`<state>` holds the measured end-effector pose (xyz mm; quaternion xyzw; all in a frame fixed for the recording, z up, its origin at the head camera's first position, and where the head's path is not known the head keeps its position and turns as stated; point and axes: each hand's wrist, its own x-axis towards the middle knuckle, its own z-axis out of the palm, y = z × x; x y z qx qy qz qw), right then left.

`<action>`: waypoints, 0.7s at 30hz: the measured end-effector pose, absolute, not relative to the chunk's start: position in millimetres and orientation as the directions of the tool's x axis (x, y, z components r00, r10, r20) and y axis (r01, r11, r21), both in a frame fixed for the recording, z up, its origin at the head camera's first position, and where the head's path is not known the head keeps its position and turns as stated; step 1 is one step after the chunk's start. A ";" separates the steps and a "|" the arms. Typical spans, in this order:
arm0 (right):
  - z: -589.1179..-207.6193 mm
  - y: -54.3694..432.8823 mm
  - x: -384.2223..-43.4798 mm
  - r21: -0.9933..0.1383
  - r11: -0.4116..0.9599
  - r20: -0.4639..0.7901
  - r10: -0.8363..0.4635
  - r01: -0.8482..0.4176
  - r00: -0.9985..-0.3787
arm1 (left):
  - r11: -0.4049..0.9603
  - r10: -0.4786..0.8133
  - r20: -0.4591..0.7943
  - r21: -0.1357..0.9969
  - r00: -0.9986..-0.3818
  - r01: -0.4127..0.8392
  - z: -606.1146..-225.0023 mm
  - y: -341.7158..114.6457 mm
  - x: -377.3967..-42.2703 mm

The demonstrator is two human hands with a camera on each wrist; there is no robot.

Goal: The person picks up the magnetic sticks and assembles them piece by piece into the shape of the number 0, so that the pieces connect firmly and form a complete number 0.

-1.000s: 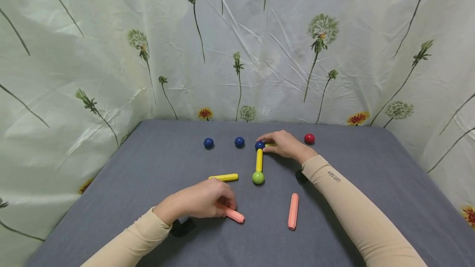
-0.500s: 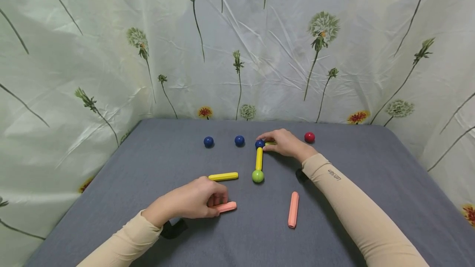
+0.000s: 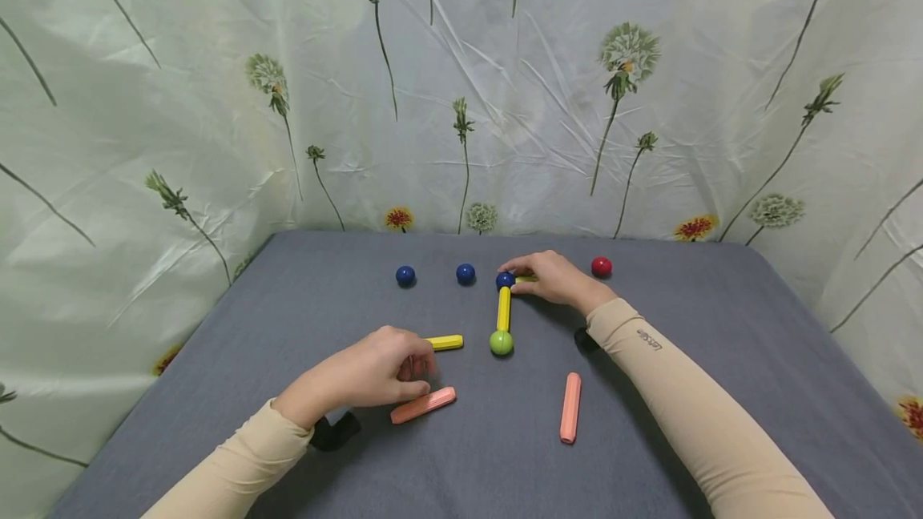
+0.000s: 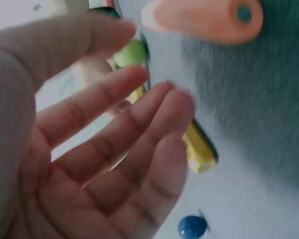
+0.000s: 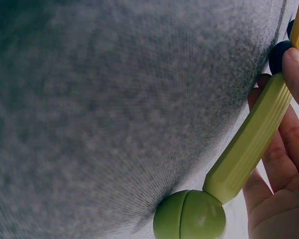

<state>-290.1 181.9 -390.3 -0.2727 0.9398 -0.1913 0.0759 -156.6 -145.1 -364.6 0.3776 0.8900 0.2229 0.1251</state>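
Tabletop (image 3: pixel 497 475) looks covered in matt gray cloth with a fine, slightly rough weave, and the floral curtain (image 3: pixel 519 86) behind its far edge is some thin satiny fabric, smooth and shiny with a few creases. The red ball (image 3: pixel 602 267) and the blue balls (image 3: pixel 465 273) near that far edge all look like smooth glossy plastic, same with the green ball (image 5: pixel 189 216) in the right wrist view. The green rod (image 5: pixel 249 139) looks like plastic too, just less shiny, with fine ribbing down its face, while the beige sleeves (image 3: pixel 671 383) are plain matt cloth, pretty smooth.
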 end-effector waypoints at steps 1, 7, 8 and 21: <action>-389.9 181.8 -289.7 -0.403 0.778 -0.038 -0.540 -0.482 -0.841 | 0.626 0.719 -0.022 0.453 -0.694 0.635 -364.1 -145.6 -159.3; -390.6 182.6 -287.9 -0.412 0.774 -0.031 -0.539 -0.481 -0.842 | 0.725 0.637 0.043 0.304 -0.769 0.618 -365.5 -145.1 -180.2; -391.2 182.8 -288.1 -0.415 0.772 -0.030 -0.541 -0.482 -0.840 | 0.737 0.626 0.038 0.297 -0.779 0.607 -366.4 -144.4 -183.5; -389.8 183.5 -289.1 -0.425 0.763 -0.033 -0.550 -0.486 -0.835 | 0.756 0.622 -0.041 0.293 -0.782 0.585 -378.9 -134.4 -211.2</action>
